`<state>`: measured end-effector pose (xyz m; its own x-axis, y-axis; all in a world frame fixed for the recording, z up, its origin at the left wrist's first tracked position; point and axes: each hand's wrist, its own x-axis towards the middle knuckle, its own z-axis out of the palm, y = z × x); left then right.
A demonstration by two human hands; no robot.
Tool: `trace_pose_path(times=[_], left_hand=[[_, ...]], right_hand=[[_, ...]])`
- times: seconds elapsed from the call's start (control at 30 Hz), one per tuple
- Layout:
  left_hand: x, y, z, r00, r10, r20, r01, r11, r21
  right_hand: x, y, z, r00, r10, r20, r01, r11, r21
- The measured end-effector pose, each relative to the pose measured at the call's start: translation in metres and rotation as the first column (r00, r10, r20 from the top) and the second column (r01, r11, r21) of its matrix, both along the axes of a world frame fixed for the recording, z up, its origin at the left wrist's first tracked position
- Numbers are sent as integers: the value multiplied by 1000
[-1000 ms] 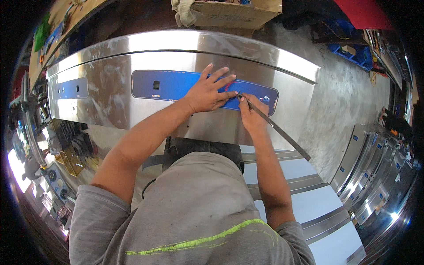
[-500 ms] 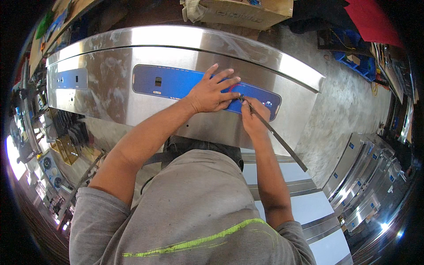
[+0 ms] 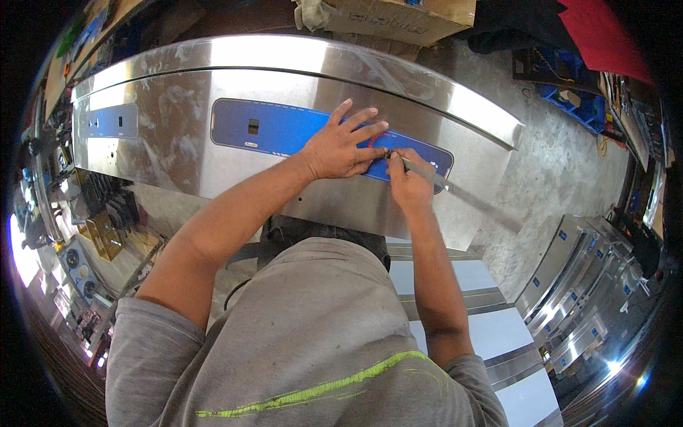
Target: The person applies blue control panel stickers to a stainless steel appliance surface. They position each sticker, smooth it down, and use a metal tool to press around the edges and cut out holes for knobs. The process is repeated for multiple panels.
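A blue label panel [image 3: 284, 128] with a small dark window lies on a long stainless steel sheet-metal part [image 3: 178, 92]. My left hand [image 3: 345, 148] rests on the blue panel, fingers spread, with the lower fingers close to my right fingertips. My right hand [image 3: 411, 178] is closed on a long, thin, flat metal strip [image 3: 466, 198]. The strip's near end is at a small dark spot on the panel beside my left fingertips; its far end reaches right past the steel and is blurred. My fingers hide the exact contact point.
A smaller blue panel [image 3: 112, 122] sits at the steel part's left end. A cardboard box [image 3: 398, 20] stands beyond it. Steel units with blue labels [image 3: 576, 285] are on the floor at right, white-and-steel panels [image 3: 498, 331] below my right arm, and a blue crate [image 3: 573, 110] at upper right.
The metal strip's far end has swung up and to the right, and its flat face now looks lighter. My left hand has stayed nearly in place.
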<state>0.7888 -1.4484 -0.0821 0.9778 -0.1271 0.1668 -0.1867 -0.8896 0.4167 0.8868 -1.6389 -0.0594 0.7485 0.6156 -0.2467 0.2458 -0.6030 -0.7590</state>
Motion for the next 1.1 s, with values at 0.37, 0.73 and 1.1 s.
trace_pose_path(times=[0.37, 0.73, 1.1], left_hand=[[1, -1, -3, 1000, -9, 6, 9, 1000, 16], [0, -2, -3, 1000, -14, 3, 14, 1000, 21], [3, -3, -1, 999, 3, 43, -4, 1000, 25]], right_hand=[[23, -2, 3, 979, 109, -171, -113, 993, -16], [32, -10, 20, 877, -120, -465, 152, 988, 33], [-11, -34, -17, 964, -246, 96, 207, 929, 306]])
